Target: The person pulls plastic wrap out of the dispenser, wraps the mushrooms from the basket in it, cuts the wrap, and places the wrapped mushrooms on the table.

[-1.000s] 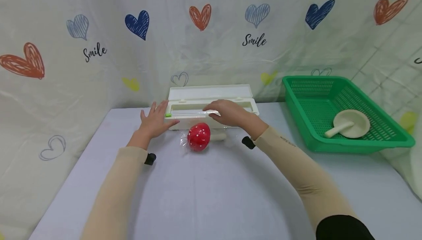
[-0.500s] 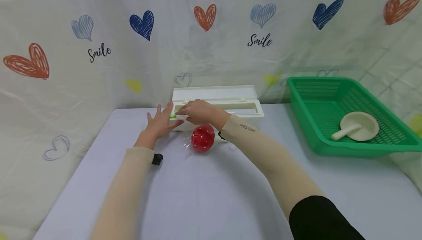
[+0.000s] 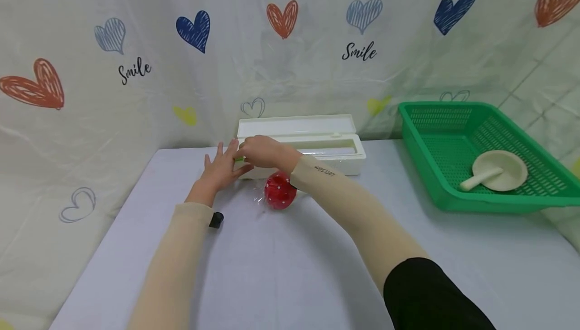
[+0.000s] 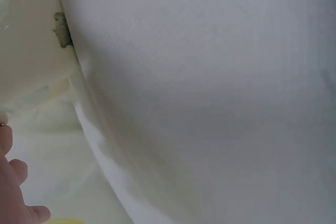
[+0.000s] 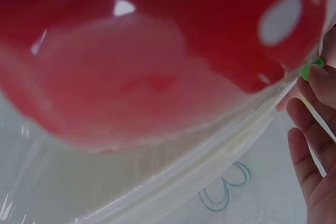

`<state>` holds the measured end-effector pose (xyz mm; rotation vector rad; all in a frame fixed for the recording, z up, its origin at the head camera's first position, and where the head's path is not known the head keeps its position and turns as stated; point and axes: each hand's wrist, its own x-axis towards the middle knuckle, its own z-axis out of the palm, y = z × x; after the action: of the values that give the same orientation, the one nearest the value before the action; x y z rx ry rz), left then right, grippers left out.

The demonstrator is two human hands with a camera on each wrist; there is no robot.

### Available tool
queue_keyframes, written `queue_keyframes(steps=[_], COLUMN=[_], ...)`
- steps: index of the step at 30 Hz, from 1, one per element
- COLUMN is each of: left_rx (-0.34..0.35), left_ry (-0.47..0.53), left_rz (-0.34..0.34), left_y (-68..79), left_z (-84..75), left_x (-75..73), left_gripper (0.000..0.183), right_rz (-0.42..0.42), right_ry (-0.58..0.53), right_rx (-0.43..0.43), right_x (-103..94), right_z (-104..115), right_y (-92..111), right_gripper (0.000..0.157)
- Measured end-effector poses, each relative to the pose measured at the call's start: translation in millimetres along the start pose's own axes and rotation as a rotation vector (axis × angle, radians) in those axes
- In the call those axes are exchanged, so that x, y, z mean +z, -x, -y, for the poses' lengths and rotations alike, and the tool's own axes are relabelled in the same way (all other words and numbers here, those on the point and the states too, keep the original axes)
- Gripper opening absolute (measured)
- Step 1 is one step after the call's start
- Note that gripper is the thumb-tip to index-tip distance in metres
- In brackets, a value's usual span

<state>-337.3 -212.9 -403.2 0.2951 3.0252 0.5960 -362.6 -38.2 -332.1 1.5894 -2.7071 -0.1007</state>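
White box (image 3: pixel 341 165), lid (image 3: pixel 296 126) raised, is showing a whitish strip (image 3: pixel 334 151) inside. Left hand (image 3: pixel 220 171) is resting at its left end, grip spread and empty; right hand (image 3: pixel 263 150) is pinching the green slider (image 5: pixel 311 70). Red mushroom (image 3: pixel 279 191) is lying in front. Green basket (image 3: pixel 448 200) is holding a cream mushroom-shaped piece (image 3: pixel 508 168).

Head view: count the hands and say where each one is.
2. The left hand is spread at the left end of the white box; the right hand is just beside it, over the box, pinching the green tab.
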Motion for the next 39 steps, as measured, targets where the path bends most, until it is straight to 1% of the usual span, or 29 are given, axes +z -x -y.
queue_keyframes(steps=[2, 6, 8, 10, 14, 19, 23, 28, 34, 39], left_rx=[0.013, 0.037, 0.04, 0.037, 0.033, 0.029, 0.019, 0.01, 0.019, 0.018], left_ry=[-0.037, -0.142, -0.191, -0.214, -0.23, -0.258, -0.263, -0.245, -0.239, -0.242], left_rz=[-0.004, -0.016, -0.018, -0.013, 0.005, 0.013, 0.018, 0.024, 0.022, 0.021], left_y=[-0.4, 0.0, 0.8, 2.4, 4.1, 4.9, 5.4, 3.6, 0.8, 0.3], left_z=[0.0, -1.1, -2.4, -3.9, -6.7, -8.7, -9.0, -5.0, -1.8, -1.4], left_x=[-0.2, -1.6, -2.5, -4.3, -6.7, -8.0, -9.3, -8.6, -6.8, -5.4], left_gripper=[0.097, 0.096, 0.095, 0.095, 0.095, 0.094, 0.094, 0.094, 0.094, 0.094], right_rz=[-0.006, -0.041, -0.056, -0.065, -0.071, -0.062, -0.057, -0.069, -0.074, -0.073], right_ry=[-0.001, 0.031, 0.029, 0.01, -0.028, -0.049, -0.062, -0.055, -0.101, -0.113], right_rx=[0.004, 0.009, 0.01, 0.018, 0.047, 0.081, 0.107, 0.111, 0.12, 0.116], right_x=[-0.9, -1.6, -1.5, -1.5, -1.5, -1.4, -0.9, 0.6, -1.9, -1.4], right_z=[-0.3, -1.9, -2.4, -2.5, -2.1, -2.1, -2.7, -4.1, -5.7, -7.0], right_y=[-1.2, -2.0, -1.6, -0.6, 2.0, 4.1, 3.7, 2.5, 7.4, 9.4], right_gripper=[0.037, 0.025, 0.022, 0.022, 0.022, 0.021, 0.02, 0.019, 0.02, 0.021])
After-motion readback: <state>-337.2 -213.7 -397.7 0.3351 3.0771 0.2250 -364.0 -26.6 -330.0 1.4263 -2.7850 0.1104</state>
